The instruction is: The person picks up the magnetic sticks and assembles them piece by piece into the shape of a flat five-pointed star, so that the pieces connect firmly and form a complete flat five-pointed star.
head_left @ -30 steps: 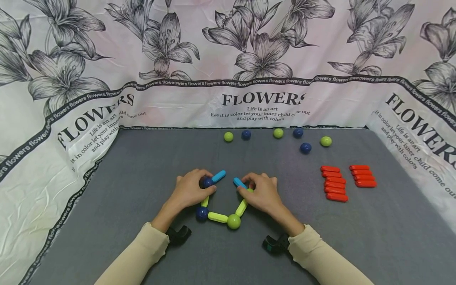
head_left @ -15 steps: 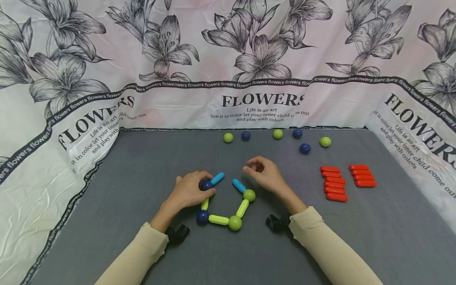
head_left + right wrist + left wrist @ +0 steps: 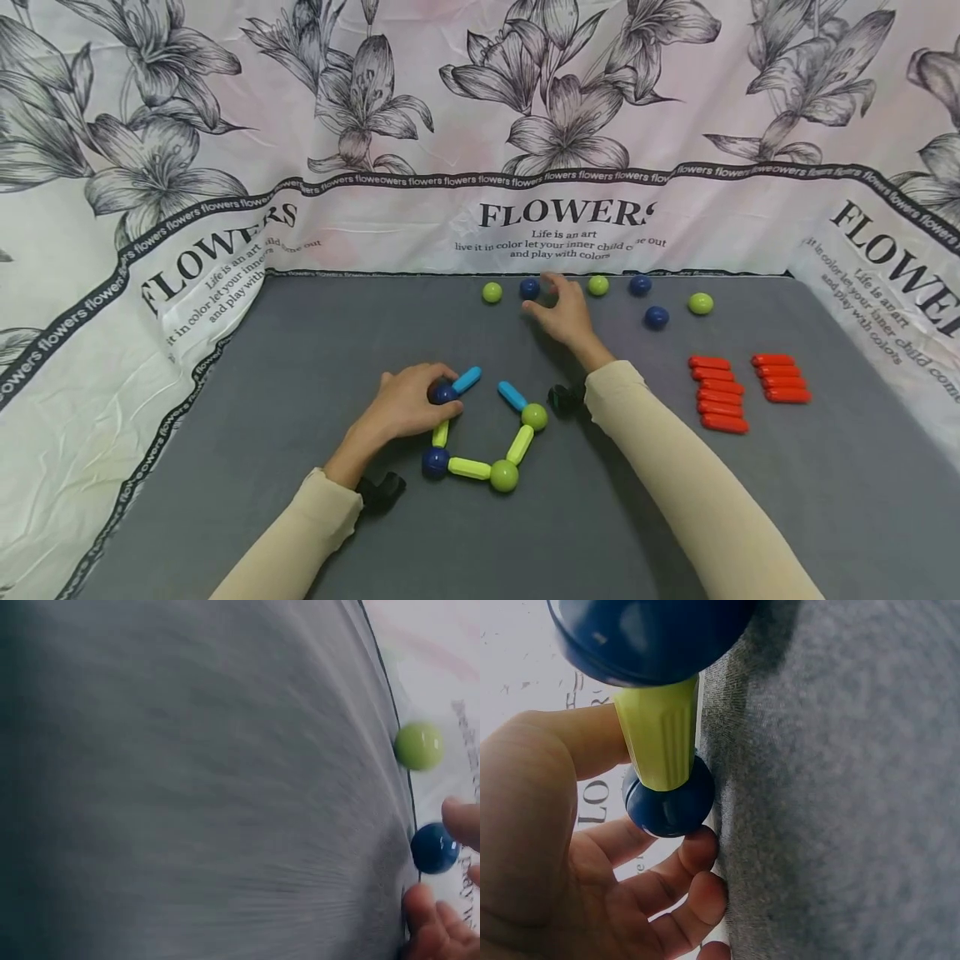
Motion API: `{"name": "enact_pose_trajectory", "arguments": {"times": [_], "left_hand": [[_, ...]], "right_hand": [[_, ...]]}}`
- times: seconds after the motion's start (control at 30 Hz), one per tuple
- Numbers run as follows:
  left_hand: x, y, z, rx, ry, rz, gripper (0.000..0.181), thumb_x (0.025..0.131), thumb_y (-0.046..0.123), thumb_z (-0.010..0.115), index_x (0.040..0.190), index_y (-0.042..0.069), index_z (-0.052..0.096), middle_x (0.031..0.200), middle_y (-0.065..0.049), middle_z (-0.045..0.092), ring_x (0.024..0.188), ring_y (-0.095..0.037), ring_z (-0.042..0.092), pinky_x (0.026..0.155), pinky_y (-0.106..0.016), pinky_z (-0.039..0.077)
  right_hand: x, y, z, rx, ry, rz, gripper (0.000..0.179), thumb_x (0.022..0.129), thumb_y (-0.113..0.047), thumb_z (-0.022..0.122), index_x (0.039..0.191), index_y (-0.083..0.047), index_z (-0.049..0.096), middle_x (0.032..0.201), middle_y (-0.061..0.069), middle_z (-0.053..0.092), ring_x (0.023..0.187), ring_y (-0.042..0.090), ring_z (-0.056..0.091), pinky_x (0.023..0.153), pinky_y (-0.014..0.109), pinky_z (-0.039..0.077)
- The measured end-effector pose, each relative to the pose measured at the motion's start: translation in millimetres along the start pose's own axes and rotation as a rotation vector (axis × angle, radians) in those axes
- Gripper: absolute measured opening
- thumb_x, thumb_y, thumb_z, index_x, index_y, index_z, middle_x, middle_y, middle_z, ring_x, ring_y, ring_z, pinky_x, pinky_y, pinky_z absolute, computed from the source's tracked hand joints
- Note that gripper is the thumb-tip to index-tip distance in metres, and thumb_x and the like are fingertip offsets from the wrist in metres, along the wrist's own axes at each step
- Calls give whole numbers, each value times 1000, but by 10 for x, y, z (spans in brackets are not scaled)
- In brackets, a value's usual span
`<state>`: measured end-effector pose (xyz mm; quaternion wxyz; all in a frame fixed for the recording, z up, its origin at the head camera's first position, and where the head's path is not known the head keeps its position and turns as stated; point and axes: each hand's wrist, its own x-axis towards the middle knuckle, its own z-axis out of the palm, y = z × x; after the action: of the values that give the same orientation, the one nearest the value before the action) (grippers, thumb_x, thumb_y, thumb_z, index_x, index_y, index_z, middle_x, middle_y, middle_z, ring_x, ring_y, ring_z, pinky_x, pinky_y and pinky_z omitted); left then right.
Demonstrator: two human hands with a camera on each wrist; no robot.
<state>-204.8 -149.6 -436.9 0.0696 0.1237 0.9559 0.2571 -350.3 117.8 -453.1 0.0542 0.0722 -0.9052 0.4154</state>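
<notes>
On the grey table an unclosed chain of sticks and balls lies in front of the person. My left hand (image 3: 408,404) grips the blue ball (image 3: 443,392) at its upper left, thumb on one side and fingers on the other; a light blue stick (image 3: 467,380) points out from that ball. In the left wrist view a yellow-green stick (image 3: 660,735) joins the held ball to a nearer blue ball (image 3: 652,637). My right hand (image 3: 567,315) is at the back of the table, thumb and fingers spread about another blue ball (image 3: 529,288), with gaps showing in the right wrist view.
The chain's right side has a green ball (image 3: 534,417) bearing a light blue stick (image 3: 512,396), and another green ball (image 3: 504,476) below. Loose green and blue balls, one a green ball (image 3: 492,292), line the back edge. Red sticks (image 3: 722,397) lie in two stacks at right.
My right hand has let go of the chain's right green ball and moved far back to a loose blue ball. The left hand keeps its grip on the chain.
</notes>
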Motion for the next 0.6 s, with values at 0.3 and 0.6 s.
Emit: {"name": "enact_pose_trajectory", "arguments": {"times": [0.3,0.6], "left_hand": [[7,8,20,-5,-1,0,39,89,40,76,123,23,69,94,5,65,85,-13,55,77,-39,26],[3,40,22,25,8,-9,41,90,45,74,124,23,69,103,3,69,89,-15,57,77,-40,27]], "right_hand": [[220,29,-46,-45,-90,30,54,95,-23,72,146,-13,54,142,22,57,131,38,54,110,54,41],[177,33,-100,-15,-151,24,44,96,-26,72,135,-9,63,125,21,64,112,36,61,96,49,47]]}}
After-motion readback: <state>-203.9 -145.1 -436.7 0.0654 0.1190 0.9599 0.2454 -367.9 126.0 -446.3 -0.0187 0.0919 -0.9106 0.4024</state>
